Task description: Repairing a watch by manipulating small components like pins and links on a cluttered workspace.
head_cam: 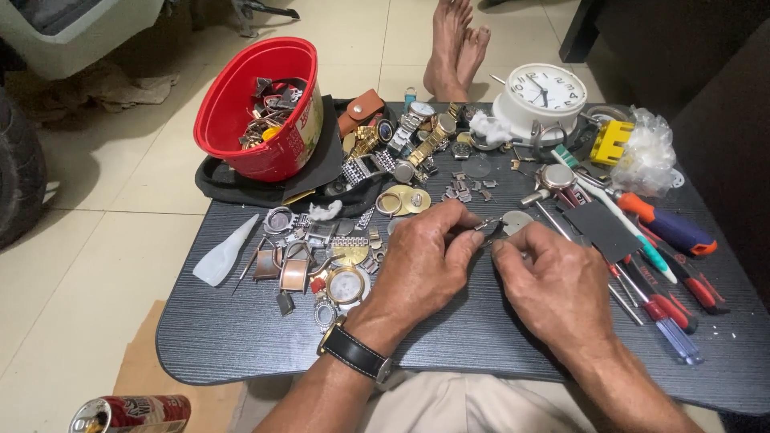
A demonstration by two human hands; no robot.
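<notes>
Here, over the dark wood-grain low table (pixel 481 337), the left hand (pixel 421 265) and the right hand (pixel 557 289) meet, fingers pinched narrow on a small metal watch part (pixel 491 224) held between them. Screwdrivers with red handles (pixel 682 297) lie just right; a red plastic bucket (pixel 261 104) stands far left.

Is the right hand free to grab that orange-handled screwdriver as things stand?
Probably not at once: the right hand is pinching a small metal part with the left hand. The orange-handled screwdriver lies uncovered nearby.
</notes>
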